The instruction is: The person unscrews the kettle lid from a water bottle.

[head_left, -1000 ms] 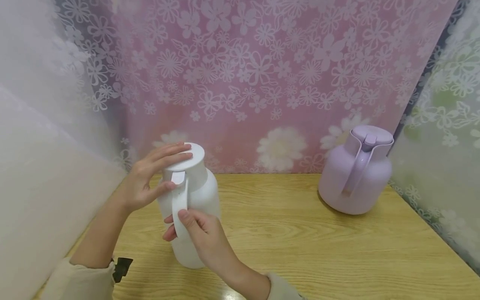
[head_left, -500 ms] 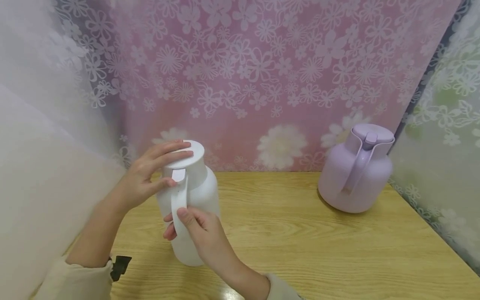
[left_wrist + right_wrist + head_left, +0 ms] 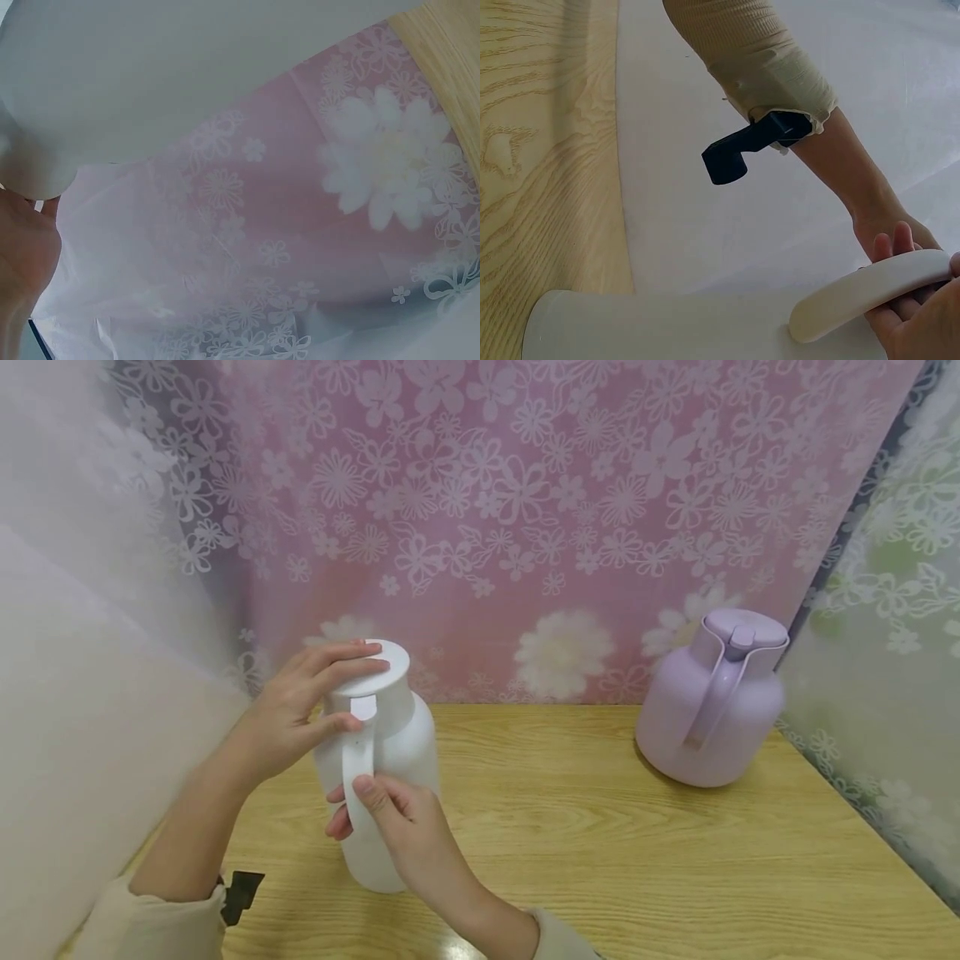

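A white thermos jug (image 3: 412, 752) stands upright on the left part of the table, its handle facing me. My left hand (image 3: 296, 706) rests on its round lid (image 3: 396, 662), with extended fingers across the top and the thumb against the lid's tab (image 3: 364, 707). Lower down, my right hand (image 3: 420, 835) grips the handle (image 3: 358, 756), thumb on the near side and fingertips showing beyond it. In the right wrist view the curved handle (image 3: 862, 292) lies in the right hand's fingers. The left wrist view shows the jug's pale body (image 3: 150, 75) large and close.
A lilac thermos jug (image 3: 712, 718) stands at the back right of the wooden table (image 3: 600, 860). Behind hangs a pink flowered curtain (image 3: 465, 510), and a pale sheet (image 3: 90, 693) borders the left side. A black wrist mount (image 3: 242, 895) sticks out from the left sleeve.
The lid's tab has shifted slightly right relative to the handle, and the left thumb has moved right with it. The right hand keeps its grip; the lilac jug stays put.
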Demonstrator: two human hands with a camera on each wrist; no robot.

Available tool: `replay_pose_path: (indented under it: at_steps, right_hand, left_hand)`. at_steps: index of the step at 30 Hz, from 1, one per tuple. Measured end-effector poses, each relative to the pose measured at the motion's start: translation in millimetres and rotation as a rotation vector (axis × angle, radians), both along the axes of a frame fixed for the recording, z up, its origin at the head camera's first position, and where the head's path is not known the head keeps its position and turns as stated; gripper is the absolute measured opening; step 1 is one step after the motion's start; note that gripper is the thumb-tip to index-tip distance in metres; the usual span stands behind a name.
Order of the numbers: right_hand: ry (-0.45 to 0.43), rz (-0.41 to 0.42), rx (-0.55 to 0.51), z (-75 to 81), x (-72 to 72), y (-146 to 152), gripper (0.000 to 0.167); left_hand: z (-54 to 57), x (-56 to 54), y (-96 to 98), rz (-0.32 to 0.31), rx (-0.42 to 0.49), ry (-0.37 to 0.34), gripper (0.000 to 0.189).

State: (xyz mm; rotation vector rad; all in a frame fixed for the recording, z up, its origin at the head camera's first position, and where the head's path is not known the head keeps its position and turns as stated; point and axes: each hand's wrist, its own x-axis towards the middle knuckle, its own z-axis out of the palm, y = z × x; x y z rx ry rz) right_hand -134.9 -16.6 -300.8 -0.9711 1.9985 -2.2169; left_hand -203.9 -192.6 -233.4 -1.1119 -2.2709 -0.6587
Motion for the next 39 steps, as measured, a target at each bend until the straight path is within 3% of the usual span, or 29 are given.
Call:
replay_pose_path:
  at_steps: [15,39]
  right_hand:
    - [-0.007,-0.005,-0.014,-1.4,0.4,-0.1,0.032]
    - [-0.031,-0.013,-0.024,-1.2,1.5,-1.5,0.034]
  left_hand:
    - [5.2,9.9,7.2,0.120,-0.070,-0.014,0.051]
    - [19.5,21.2,37.2,0.397,-0.173,0.109,0.054]
